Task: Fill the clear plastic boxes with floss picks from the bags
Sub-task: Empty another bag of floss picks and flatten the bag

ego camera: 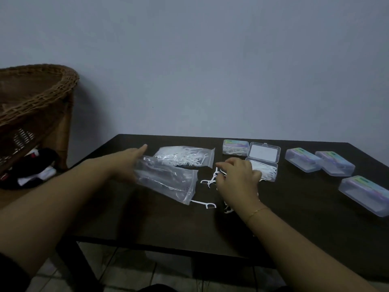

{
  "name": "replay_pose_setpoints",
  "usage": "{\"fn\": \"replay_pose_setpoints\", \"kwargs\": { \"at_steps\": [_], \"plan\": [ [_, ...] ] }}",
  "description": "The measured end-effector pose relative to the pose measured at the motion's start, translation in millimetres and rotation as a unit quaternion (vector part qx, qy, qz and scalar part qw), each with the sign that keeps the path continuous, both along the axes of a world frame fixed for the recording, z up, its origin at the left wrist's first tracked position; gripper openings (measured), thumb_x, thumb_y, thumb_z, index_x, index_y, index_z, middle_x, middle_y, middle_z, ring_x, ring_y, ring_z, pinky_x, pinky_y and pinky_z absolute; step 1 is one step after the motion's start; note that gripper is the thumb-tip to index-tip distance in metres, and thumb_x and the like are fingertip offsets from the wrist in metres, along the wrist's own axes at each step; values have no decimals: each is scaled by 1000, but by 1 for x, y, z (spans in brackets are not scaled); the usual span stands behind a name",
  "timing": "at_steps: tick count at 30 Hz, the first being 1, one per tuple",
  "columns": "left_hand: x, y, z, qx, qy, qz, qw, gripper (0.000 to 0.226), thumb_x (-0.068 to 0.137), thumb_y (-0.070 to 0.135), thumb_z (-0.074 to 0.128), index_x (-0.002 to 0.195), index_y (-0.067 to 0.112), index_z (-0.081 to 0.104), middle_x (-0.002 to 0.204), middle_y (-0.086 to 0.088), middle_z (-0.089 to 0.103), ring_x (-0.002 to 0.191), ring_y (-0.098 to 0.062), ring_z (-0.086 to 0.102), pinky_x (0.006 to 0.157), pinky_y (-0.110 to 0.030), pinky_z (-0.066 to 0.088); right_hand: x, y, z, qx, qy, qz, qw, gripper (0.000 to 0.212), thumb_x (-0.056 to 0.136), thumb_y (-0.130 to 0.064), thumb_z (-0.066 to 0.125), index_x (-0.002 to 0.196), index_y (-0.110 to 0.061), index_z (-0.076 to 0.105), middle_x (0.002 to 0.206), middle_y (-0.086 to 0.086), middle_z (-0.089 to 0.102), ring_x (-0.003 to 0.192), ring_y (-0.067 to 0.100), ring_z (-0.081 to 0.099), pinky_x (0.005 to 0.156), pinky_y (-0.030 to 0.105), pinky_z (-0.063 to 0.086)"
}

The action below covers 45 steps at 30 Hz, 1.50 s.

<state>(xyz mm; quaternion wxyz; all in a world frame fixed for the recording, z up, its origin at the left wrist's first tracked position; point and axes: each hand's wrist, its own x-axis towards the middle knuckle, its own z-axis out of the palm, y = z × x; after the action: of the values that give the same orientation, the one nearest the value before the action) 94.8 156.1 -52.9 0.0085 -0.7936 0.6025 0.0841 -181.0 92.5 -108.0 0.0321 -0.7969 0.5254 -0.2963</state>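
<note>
- At the far left of the frame stands a wicker chair [35, 98], off the table and no part of the job.
- Left of centre, the left hand [126, 163] holds a nearly empty clear bag [168, 182] by its closed end, thumb stretched out above it. The fingers are hidden behind the plastic, so how tightly they close cannot be told. The bag's long axis slopes toward the lower right, its mouth facing the spilled picks.
- Just behind it, nearer the wall, lies a second bag [187, 158], well stocked with white picks.
- At centre, loose floss picks [208, 182] lie scattered on the dark table [294, 218], between the bag mouth and the right hand [237, 182]. That hand hovers over them palm down, fingers curled loosely; whether it pinches any cannot be seen.
- Immediately right of that hand, touching its far edge in the picture, sits the open box [267, 171], lid back and partly filled. The right hand is clearly nearer, so the next move is probably a short sweep rightward.
- Behind it lies a closed filled box [234, 146].
- At the right edge, three closed boxes [334, 163] sit in a loose row, apparently not yet filled.
</note>
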Motion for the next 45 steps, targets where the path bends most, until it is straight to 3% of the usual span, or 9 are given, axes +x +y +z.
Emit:
{"fn": "replay_pose_setpoints", "kwargs": {
  "at_steps": [3,7,14,22,25,27,31,35,45],
  "plan": [
    [11,7,0,32,35,30,998,128,69,19,83,149,30,-16,160,0,-7,145,-29,12,113,-42,31,24,11,9,-45,59,-7,997,35,90,-27,47,123,-27,60,131,-2,48,120,22,36,88,38,22],
    [22,14,11,75,75,32,994,122,69,39,76,151,27,-13,160,1,-12,147,-28,3,117,-45,20,61,25,21,-66,43,70,994,35,92,-24,48,125,-21,59,134,3,48,122,24,37,93,37,28],
    [-1,13,6,-223,152,60,961,51,95,14,51,144,19,39,149,-3,39,134,-20,39,106,-34,34,111,29,32,-47,-24,168,984,43,90,-6,50,132,-14,52,129,9,52,118,27,44,95,34,35],
    [2,-2,-31,-144,119,96,978,30,97,26,45,122,22,61,114,1,63,91,-11,59,78,-28,49,116,15,9,118,59,150,980,39,94,-22,46,133,-21,46,126,7,58,113,26,56,91,36,45],
    [8,-2,-44,-70,103,88,988,40,97,37,41,135,25,49,131,-3,55,112,-18,53,95,-36,46,120,13,-1,130,75,155,976,38,94,-33,46,130,-22,49,126,5,57,114,25,54,92,36,45],
    [11,0,-54,-31,81,90,992,56,96,49,38,148,32,25,151,-8,34,137,-27,31,109,-42,32,124,15,-7,111,102,158,976,45,92,-46,47,129,-21,49,126,6,52,117,24,48,93,37,43],
    [25,5,-73,-6,3,108,994,82,86,74,26,151,35,-5,161,2,0,146,-26,3,112,-45,13,133,17,-20,91,220,155,959,75,87,-72,27,142,-22,33,141,7,38,130,24,31,99,43,29],
    [43,5,-72,29,-13,153,988,107,68,92,24,151,33,-7,160,9,-7,145,-25,6,109,-45,14,136,11,-22,111,276,159,941,84,85,-76,16,150,-24,12,152,4,23,139,22,16,103,49,19],
    [53,-4,-60,89,19,204,975,143,40,99,35,151,23,-12,159,-8,-16,146,-30,-13,114,-56,0,129,7,-24,129,244,138,951,98,78,-83,20,151,-18,10,155,2,18,140,20,14,103,47,18]
  ]
}}
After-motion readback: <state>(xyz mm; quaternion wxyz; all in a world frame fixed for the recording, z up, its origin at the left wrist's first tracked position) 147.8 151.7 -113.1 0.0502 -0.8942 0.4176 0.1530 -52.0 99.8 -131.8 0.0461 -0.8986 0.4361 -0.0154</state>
